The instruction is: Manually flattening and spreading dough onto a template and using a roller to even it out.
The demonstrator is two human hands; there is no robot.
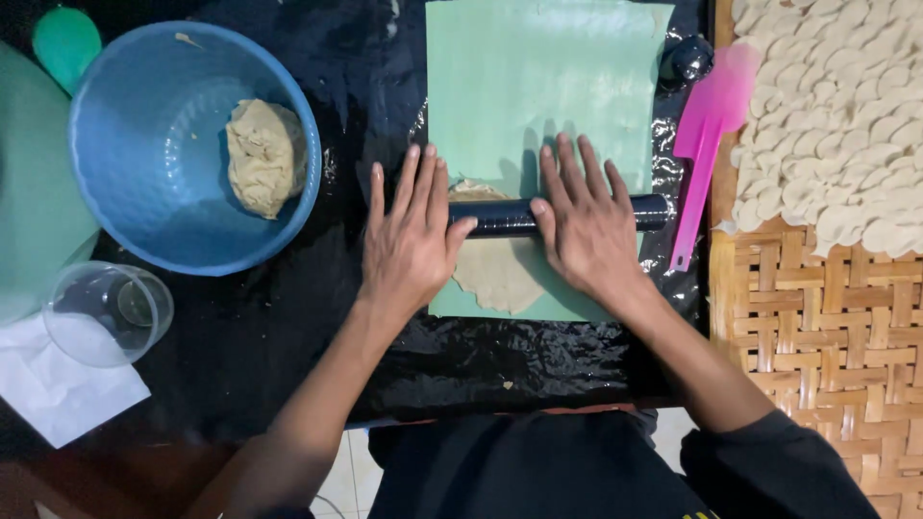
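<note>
At mid-frame, our left hand [411, 245] and right hand [588, 231] press flat, fingers spread, on the dark cylindrical rolling pin [500, 217] over thin beige dough [495, 274].

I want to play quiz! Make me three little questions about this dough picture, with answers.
1. True or false: both hands press flat on the dark rolling pin.
2. What lies in the blue bowl?
A. a lump of dough
B. water
C. cut pieces
3. What colour is the spatula beside the green sheet?

Key:
1. True: left hand and right hand rest on it, over the flattened dough.
2. A
3. Pink
</note>
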